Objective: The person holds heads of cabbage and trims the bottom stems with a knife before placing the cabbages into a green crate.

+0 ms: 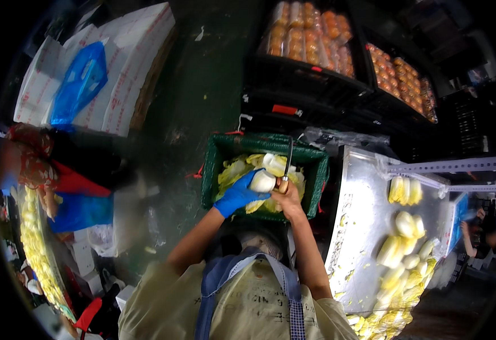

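Observation:
My left hand (pixel 237 194), in a blue glove, is closed around a napa cabbage (pixel 262 181) whose white base faces right. In my bare right hand (pixel 289 203) is a knife (pixel 290 157) with a brown handle and a long, narrow blade pointing away from me. The handle end lies close beside the cabbage base; whether they touch I cannot tell. Both hands are over a green crate (pixel 208 190), and loose yellow-green and white cabbage leaves (pixel 233 171) lie in it beneath them.
To the right stands a metal table (pixel 361 221) with several napa cabbages (pixel 392 251). Black crates (pixel 327 79) of packed orange fruit are beyond. White boxes (pixel 129 62) with a blue bag (pixel 81 85) stand far left. A person (pixel 38 164) works at left, another person (pixel 486 232) at far right.

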### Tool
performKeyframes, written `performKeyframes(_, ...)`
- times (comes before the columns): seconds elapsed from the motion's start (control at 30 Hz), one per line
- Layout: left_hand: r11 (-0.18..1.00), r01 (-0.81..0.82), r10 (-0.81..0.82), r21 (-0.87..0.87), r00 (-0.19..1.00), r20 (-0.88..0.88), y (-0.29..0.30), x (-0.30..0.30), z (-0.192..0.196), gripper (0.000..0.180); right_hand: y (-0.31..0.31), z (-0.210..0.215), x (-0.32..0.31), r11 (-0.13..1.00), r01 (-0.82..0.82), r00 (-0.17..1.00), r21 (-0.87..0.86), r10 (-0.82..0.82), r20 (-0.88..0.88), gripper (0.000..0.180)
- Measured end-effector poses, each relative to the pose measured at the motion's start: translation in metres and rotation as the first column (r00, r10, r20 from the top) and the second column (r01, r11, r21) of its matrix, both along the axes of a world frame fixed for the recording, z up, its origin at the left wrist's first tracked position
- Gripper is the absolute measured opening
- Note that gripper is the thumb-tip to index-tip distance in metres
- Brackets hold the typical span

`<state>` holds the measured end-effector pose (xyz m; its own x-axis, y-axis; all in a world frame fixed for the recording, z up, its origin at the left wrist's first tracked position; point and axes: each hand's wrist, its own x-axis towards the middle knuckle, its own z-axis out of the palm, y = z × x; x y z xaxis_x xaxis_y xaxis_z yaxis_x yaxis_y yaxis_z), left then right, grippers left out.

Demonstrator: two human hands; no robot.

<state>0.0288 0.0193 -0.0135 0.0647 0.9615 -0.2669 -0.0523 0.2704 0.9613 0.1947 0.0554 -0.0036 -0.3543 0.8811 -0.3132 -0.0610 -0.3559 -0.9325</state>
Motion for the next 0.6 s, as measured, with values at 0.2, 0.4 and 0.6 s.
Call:
performKeyframes(0.2, 0.998, 0.048, -0.047, 0.048, 0.999, -0.023, 0.008, 0.001, 0.000, 0.066, 0.010, 0.000, 0.002, 0.991, 0.123, 0.983, -0.060, -0.114, 0.143, 0.030)
performKeyframes(0.4, 0.942, -0.147, 0.301, -0.300, 0.765, 0.570, 0.000, -0.001, -0.022, 0.041, 0.015, -0.009, 0.017, 0.977, 0.209, 0.964, -0.046, -0.198, 0.176, 0.041)
performKeyframes(0.6, 0.976, -0.070, 0.056, -0.207, 0.996, -0.070, 0.002, -0.025, -0.031, 0.047, 0.027, -0.002, 0.039, 0.882, -0.371, 0.783, 0.290, 0.130, 0.608, 0.036)
